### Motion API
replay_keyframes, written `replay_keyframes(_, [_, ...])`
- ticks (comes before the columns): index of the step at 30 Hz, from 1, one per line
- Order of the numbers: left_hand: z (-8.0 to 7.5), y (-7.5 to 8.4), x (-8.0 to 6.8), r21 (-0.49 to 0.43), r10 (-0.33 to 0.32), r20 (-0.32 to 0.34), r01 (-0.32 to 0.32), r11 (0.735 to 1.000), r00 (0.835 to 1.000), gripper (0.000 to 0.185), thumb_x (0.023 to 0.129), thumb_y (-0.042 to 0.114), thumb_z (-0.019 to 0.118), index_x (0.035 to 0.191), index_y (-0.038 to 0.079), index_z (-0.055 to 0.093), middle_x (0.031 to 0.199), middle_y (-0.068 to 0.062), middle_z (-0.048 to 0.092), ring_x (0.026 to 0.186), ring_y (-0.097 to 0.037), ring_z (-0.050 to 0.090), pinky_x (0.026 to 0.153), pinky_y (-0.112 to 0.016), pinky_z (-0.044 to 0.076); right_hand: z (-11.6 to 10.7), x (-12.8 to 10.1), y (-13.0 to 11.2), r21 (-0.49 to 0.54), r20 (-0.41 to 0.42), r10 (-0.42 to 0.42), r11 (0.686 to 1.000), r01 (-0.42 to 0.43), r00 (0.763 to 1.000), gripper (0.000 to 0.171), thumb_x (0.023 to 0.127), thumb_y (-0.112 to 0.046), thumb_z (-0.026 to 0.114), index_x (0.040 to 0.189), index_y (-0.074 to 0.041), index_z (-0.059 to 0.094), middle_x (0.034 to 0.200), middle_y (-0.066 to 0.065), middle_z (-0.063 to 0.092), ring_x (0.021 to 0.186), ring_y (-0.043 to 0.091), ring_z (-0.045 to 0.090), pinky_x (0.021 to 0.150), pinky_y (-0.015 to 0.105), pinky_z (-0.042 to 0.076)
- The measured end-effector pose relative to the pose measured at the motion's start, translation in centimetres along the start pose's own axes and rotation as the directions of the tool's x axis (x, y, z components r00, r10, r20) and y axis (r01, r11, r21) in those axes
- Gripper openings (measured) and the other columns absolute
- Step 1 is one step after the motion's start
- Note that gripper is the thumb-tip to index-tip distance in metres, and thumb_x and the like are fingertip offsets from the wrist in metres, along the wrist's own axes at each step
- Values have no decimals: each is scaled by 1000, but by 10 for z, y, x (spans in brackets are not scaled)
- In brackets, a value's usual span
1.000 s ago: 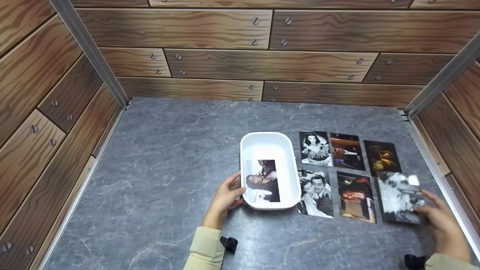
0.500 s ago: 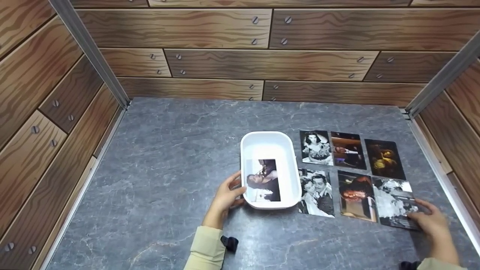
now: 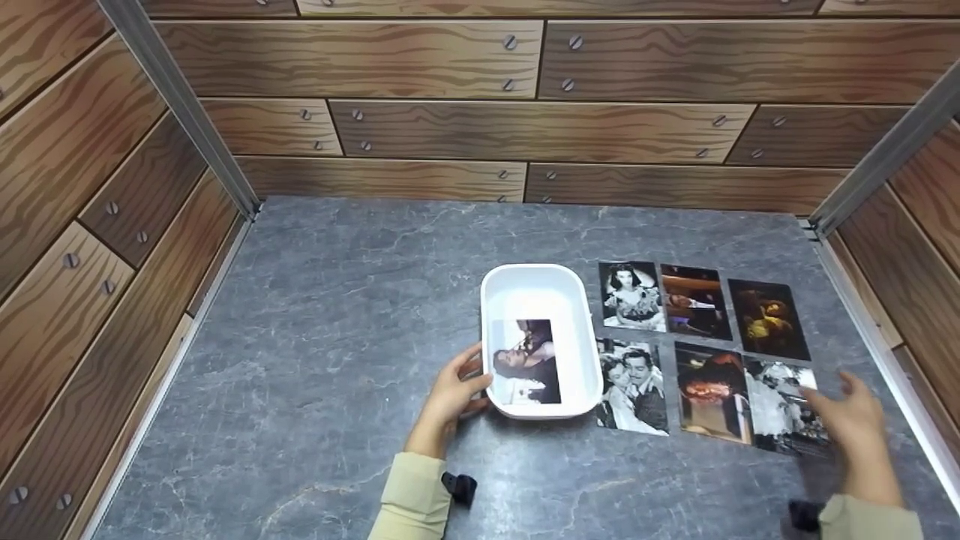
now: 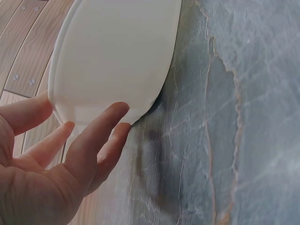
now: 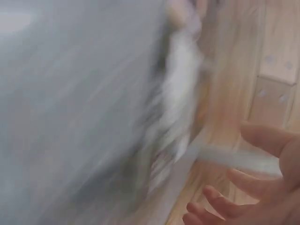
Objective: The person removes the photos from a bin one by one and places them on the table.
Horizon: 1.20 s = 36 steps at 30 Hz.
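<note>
My left hand point(image 3: 454, 386) holds the near left side of a white plastic tub point(image 3: 577, 360), thumb at the rim and fingertips against the outer wall point(image 4: 117, 56). Inside the tub lies a photo point(image 3: 529, 364) of a reclining person. My right hand point(image 3: 855, 412) is raised at the right of the photos, fingers spread and holding nothing. Closest to it is a black-and-white photo point(image 3: 784, 405) lying flat on the table, its right edge partly covered by the hand. The right wrist view is blurred, but the loose fingers point(image 5: 267, 138) are visible.
Several photos lie in two rows right of the tub: a portrait in a pale dress point(image 3: 630, 296), a couple point(image 3: 637, 390), a reddish print point(image 3: 712, 394), a brown one point(image 3: 696, 304) and a dark one point(image 3: 769, 319). Wood-patterned walls point(image 3: 645, 60) surround the grey marbled table point(image 3: 337, 315).
My right hand has laid the black-and-white photo down at the right end of the near row, let it go and lifted off. The left hand and tub have stayed still.
</note>
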<state>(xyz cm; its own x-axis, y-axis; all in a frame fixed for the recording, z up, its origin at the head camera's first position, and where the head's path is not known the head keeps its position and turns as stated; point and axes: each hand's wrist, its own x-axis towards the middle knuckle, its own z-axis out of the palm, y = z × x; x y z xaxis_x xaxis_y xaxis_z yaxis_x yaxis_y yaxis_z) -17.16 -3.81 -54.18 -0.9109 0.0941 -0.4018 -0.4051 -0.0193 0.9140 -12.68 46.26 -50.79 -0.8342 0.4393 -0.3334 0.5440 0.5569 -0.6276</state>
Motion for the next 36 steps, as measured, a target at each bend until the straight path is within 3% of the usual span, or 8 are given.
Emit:
replay_keyframes(4, [-1, -1, 1, -4, -1, 6, 1, 1000, 1000, 62, 89, 3, 63, 147, 11, 42, 143, -26, 46, 111, -26, 61, 76, -41, 60, 22, 1, -43, 180, 17, -96, 979, 91, 995, 79, 98, -27, 52, 153, 1, 3, 155, 34, 10, 138, 50, 24, 96, 32, 50])
replay_keyframes(7, [-1, -2, 1, -4, 2, 10, -2, 1000, 1000, 61, 89, 2, 63, 146, 11, 42, 143, -26, 45, 113, -27, 59, 76, -39, 60, 43, -1, -77, 261, 49, -175, 953, 156, 983, 78, 99, -26, 53, 154, -2, 5, 155, 32, 17, 135, 42, 32, 72, 12, 46])
replay_keyframes(12, [-2, -2, 0, -9, 9, 14, -9, 1000, 1000, 61, 89, 2, 62, 146, 9, 43, 143, -27, 44, 115, -30, 58, 76, -39, 60, 80, -9, -133, 457, 101, -295, 862, 219, 950, 73, 99, -17, 52, 155, -3, 7, 153, 32, 23, 111, 9, 55, 84, 15, 50])
replay_keyframes(15, [-2, -3, 0, -7, 13, 22, -13, 1000, 1000, 60, 90, 2, 61, 146, 9, 42, 143, -26, 46, 114, -31, 60, 75, -38, 60, 102, -17, -160, 557, 133, -361, 797, 232, 923, 71, 99, -9, 51, 154, -2, 9, 151, 32, 25, 88, -9, 54, 82, 11, 50])
replay_keyframes(17, [-2, -3, -1, 1, 22, 29, -22, 1000, 999, 60, 90, 3, 61, 146, 9, 42, 143, -26, 46, 113, -31, 60, 75, -38, 60, 118, -24, -175, 600, 154, -392, 767, 230, 907, 69, 98, -6, 52, 154, -1, 11, 150, 33, 27, 86, -7, 56, 82, 13, 51])
replay_keyframes(21, [-2, -2, -1, 0, 24, 30, -25, 1000, 999, 60, 90, 3, 61, 146, 9, 42, 142, -25, 46, 110, -28, 61, 75, -38, 60, 150, -39, -197, 597, 189, -432, 763, 246, 882, 67, 96, -5, 54, 152, 1, 18, 148, 33, 33, 103, 14, 60, 93, 25, 53])
replay_keyframes(27, [-3, -2, -1, -5, 36, 26, -36, 999, 999, 59, 90, 3, 62, 146, 9, 43, 141, -26, 47, 106, -24, 61, 73, -38, 60, 193, -55, -206, 609, 280, -399, 777, 160, 873, 68, 95, -4, 55, 151, 3, 18, 147, 33, 33, 130, 44, 42, 111, 46, 39])
replay_keyframes(36, [-2, -3, 0, -6, 39, 25, -38, 999, 999, 60, 89, 2, 61, 146, 9, 43, 142, -26, 47, 106, -24, 62, 73, -38, 60, 226, -69, -197, 549, 317, -294, 832, 79, 902, 81, 89, -9, 61, 151, 7, 12, 152, 39, 13, 142, 50, 14, 119, 58, 12])
